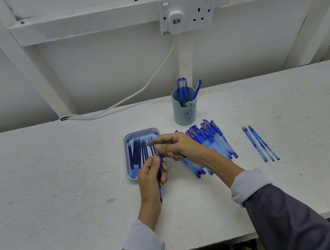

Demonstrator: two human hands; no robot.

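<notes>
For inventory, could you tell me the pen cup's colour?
The pen cup is pale teal; head view.

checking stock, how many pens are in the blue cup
3: two capped pens side by side in the cup, one leaning pen at right; more may be hidden inside.

Slim dark-blue pen [159, 174], lengthwise, at near-right corner of tray [128, 153]

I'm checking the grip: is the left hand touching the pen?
Touching. The head view shows the left hand with fingers curled round the dark blue pen, whose lower end sticks out beside the wrist.
</notes>
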